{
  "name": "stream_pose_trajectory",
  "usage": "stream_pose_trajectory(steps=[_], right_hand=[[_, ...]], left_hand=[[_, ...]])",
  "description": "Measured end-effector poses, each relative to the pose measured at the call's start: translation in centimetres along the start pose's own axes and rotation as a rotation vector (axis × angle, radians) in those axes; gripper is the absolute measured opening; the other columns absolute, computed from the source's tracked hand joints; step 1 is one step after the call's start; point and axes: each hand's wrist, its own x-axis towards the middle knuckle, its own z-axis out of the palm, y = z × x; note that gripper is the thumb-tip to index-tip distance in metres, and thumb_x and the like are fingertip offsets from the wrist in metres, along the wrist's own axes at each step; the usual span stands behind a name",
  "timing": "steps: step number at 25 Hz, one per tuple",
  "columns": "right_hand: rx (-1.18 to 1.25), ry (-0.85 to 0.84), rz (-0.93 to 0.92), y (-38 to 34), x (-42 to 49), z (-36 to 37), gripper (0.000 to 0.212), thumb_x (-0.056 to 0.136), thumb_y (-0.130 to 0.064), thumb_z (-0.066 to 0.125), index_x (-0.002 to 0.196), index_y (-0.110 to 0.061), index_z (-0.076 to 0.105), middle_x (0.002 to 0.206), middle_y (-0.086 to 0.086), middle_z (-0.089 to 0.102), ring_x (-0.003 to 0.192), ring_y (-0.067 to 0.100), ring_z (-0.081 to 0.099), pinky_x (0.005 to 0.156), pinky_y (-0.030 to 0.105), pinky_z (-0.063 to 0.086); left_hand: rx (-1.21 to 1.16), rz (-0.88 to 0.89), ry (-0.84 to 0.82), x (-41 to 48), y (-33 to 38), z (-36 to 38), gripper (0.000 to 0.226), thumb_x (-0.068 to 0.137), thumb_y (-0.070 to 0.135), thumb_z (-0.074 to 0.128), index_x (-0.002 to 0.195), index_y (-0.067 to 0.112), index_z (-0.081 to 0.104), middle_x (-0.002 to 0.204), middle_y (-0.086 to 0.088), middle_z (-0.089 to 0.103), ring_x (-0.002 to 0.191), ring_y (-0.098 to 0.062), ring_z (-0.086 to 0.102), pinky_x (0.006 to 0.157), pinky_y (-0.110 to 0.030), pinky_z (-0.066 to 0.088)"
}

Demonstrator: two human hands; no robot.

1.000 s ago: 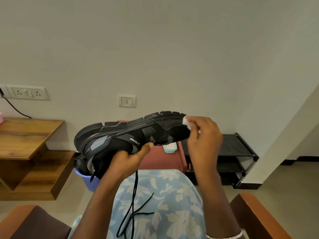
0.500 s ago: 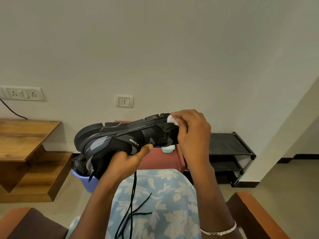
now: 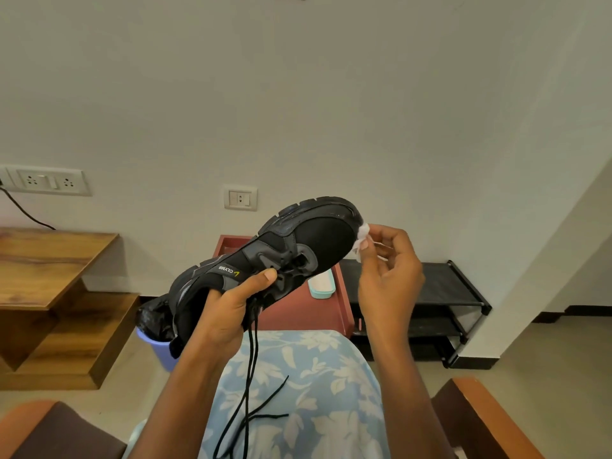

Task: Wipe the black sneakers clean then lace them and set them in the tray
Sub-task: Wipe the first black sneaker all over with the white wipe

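Swung up from its nearly level lie of half a second ago, the black sneaker (image 3: 298,246) now slants with its toe toward 1 o'clock and its heel toward 7 o'clock, sole turned up and away. Over the same interval the right hand (image 3: 387,276) has slid off the forefoot out to the toe tip.

The sneaker is in the air over the lap, carried by the left hand (image 3: 228,313). This hand grips it at mid-length, thumb laid across the eyelet area and fingers wrapped beneath. A loose black lace (image 3: 251,359) hangs from it toward 6 o'clock and trails onto the flowered cloth of the lap.

At 3 o'clock from the toe, the right hand pinches a small white wipe (image 3: 362,238) between thumb and fingertips, the remaining fingers loosely bent. The wipe appears to touch the toe's edge.

So the surface to be cleaned lies at 9 o'clock from the right hand, and the shoe's long axis runs down and away from it toward the left hand. A stroke along the upper would probably travel toward 7 o'clock.

Behind the sneaker, at about 5 o'clock from its middle, stands the red tray (image 3: 308,313), with a small teal-and-white object (image 3: 320,284) on it. A blue bin (image 3: 155,349) sits at 7 o'clock of the heel and a black shoe rack (image 3: 440,286) at 3 o'clock.
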Motion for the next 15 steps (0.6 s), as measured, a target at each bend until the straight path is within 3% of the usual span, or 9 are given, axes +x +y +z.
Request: stream_pose_trajectory(steps=[4, 8, 10, 12, 15], right_hand=[[0.009, 0.018, 0.063, -0.2, 0.2, 0.4, 0.015, 0.094, -0.022, 0.067, 0.109, -0.024, 0.067, 0.104, -0.01, 0.069, 0.096, 0.003, 0.065, 0.073, 0.012, 0.054], [-0.093, 0.013, -0.057, -0.2, 2.2, 0.2, 0.013, 0.098, -0.018, 0.063, 0.107, -0.021, 0.071, 0.104, -0.006, 0.071, 0.095, 0.004, 0.065, 0.073, 0.01, 0.05], [-0.196, -0.027, -0.18, -0.4, 2.5, 0.4, 0.014, 0.098, -0.011, 0.061, 0.103, -0.018, 0.072, 0.104, -0.005, 0.07, 0.091, 0.003, 0.062, 0.074, 0.007, 0.047], [-0.354, -0.088, -0.288, -0.5, 2.2, 0.9, 0.017, 0.095, -0.003, 0.061, 0.101, -0.013, 0.073, 0.103, 0.002, 0.07, 0.092, 0.014, 0.063, 0.075, 0.015, 0.045], [-0.468, -0.135, -0.389, -1.1, 0.6, 2.1, 0.023, 0.086, 0.007, 0.063, 0.097, -0.008, 0.075, 0.098, 0.006, 0.073, 0.091, 0.025, 0.065, 0.072, 0.024, 0.042]], left_hand=[[-0.007, -0.018, -0.027, 0.0, 0.0, 0.0, 0.041, 0.067, 0.011, 0.084, 0.106, 0.011, 0.073, 0.105, -0.015, 0.076, 0.102, -0.032, 0.071, 0.089, -0.045, 0.053], [0.141, 0.024, -0.047, -0.3, 0.2, -0.1, 0.038, 0.077, 0.013, 0.08, 0.114, 0.015, 0.07, 0.106, -0.004, 0.077, 0.106, -0.022, 0.07, 0.099, -0.042, 0.051], [0.264, 0.012, -0.035, -0.8, 0.4, -0.1, 0.027, 0.083, 0.018, 0.077, 0.108, 0.026, 0.07, 0.103, 0.006, 0.076, 0.106, -0.013, 0.067, 0.097, -0.034, 0.048], [0.394, -0.013, -0.036, -1.2, 0.7, 0.0, 0.018, 0.085, 0.027, 0.076, 0.096, 0.037, 0.066, 0.097, 0.018, 0.07, 0.102, -0.003, 0.061, 0.092, -0.03, 0.043], [0.527, -0.038, -0.02, -1.3, 0.8, 0.2, 0.013, 0.087, 0.035, 0.074, 0.08, 0.041, 0.064, 0.087, 0.021, 0.066, 0.093, -0.004, 0.06, 0.089, -0.028, 0.044]])
